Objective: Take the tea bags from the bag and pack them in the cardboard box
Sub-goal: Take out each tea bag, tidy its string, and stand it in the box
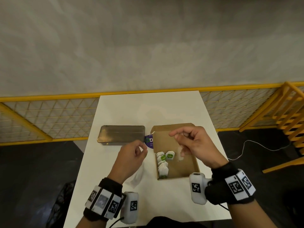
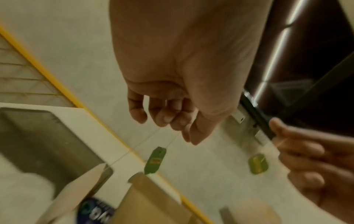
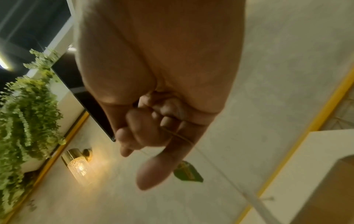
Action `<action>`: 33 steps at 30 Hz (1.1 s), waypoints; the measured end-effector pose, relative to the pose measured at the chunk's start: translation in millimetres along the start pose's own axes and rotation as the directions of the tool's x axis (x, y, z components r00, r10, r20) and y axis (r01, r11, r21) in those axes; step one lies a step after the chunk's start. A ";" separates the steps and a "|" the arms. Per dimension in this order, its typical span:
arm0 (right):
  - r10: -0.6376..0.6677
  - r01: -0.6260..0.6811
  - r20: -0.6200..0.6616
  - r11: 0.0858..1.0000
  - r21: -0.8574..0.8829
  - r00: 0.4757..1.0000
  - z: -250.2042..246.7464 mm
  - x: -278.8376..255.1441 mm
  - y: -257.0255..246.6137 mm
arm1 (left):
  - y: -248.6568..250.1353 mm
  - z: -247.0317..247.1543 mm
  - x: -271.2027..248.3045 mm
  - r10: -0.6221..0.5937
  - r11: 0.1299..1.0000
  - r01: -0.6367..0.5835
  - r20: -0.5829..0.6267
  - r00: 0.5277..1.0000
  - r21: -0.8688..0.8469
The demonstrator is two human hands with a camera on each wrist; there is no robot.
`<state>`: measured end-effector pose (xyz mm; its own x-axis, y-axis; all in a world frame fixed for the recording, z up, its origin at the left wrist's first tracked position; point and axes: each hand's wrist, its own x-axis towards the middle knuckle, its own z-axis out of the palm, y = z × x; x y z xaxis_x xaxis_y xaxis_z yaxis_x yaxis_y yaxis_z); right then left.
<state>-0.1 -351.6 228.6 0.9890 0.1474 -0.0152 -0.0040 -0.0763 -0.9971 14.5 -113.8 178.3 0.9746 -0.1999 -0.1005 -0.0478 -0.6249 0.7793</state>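
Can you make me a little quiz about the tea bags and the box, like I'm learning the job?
1. True or false: the cardboard box is closed.
2. Where in the box do the packed tea bags sit? A) along the side nearest the metal tin B) along the side farthest from it C) in the middle
3. Fill in: the right hand holds the hanging tea bag above the box by its ____.

Key: 1 false; 2 A; 3 string.
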 end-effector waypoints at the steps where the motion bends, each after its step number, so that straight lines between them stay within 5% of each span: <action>1: 0.015 -0.015 0.012 1.000 0.026 1.000 2.7 1.3 6.1 | -9.2 8.3 0.9 -0.023 0.999 0.022 0.032 0.999 0.033; 12: 0.155 -0.154 -0.006 0.984 0.086 0.988 42.4 6.9 62.6 | -65.6 70.6 -9.8 0.010 1.000 -0.003 0.322 0.947 -0.022; 19: 0.175 -0.176 0.016 0.977 0.123 0.984 63.9 1.8 67.6 | -65.5 94.3 -8.5 0.001 0.997 -0.016 0.200 0.980 0.076; 23: 0.087 -0.092 -0.055 0.990 -0.107 0.995 57.2 5.0 73.9 | -73.0 92.1 -8.4 -0.031 0.981 -0.009 0.203 0.979 0.191; 25: -0.039 -0.008 -0.106 0.911 -0.413 0.994 48.7 6.2 76.3 | -76.8 89.5 -9.2 -0.041 0.982 0.001 0.207 0.978 0.189; 27: -0.223 0.118 -0.056 0.695 -0.709 0.973 37.0 8.1 82.6 | -78.3 85.4 -11.1 -0.035 0.993 0.011 0.194 0.980 0.121; 29: -0.260 0.128 -0.022 0.547 -0.827 0.965 25.6 9.5 90.1 | -77.5 80.0 -13.8 -0.020 0.995 0.003 0.163 0.986 0.103; 33: -0.267 0.063 -0.059 0.424 -0.903 0.962 16.2 5.9 97.7 | -72.2 70.8 -12.5 -0.101 0.965 0.050 0.188 0.977 0.258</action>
<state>3.0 -342.2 129.8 0.9611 0.1041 0.2560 0.1939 -0.9140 -0.3565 -9.7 -119.7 79.5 0.9160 -0.2737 -0.2933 -0.0534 -0.8078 0.5870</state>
